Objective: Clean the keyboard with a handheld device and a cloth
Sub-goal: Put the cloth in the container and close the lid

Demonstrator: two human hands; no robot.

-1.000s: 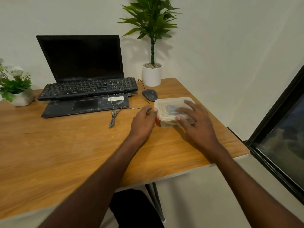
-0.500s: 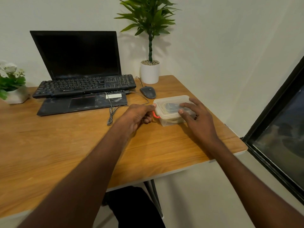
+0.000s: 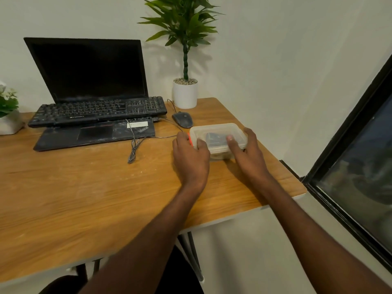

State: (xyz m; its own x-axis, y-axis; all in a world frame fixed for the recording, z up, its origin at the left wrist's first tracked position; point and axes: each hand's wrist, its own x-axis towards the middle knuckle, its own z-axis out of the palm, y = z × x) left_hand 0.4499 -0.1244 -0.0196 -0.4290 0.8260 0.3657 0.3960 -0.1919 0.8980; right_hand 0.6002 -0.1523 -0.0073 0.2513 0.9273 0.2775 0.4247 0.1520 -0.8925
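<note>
Presently catalogued: translucent lidded plastic box (image 3: 218, 136), at 3 o'clock of the keyboard (image 3: 97, 111), near the table (image 3: 84, 198) edge. Gripped by the left hand (image 3: 191, 155) at its 9 o'clock end, right hand (image 3: 248, 151) at 3 o'clock. Judged light, stiff, slippery; best held by the rims.

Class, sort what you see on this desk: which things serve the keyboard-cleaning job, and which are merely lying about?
Job:
keyboard
lidded plastic box, dark item inside
left hand and right hand, gripping box

Lying about:
laptop
mouse
tall potted plant
flower pot
</note>
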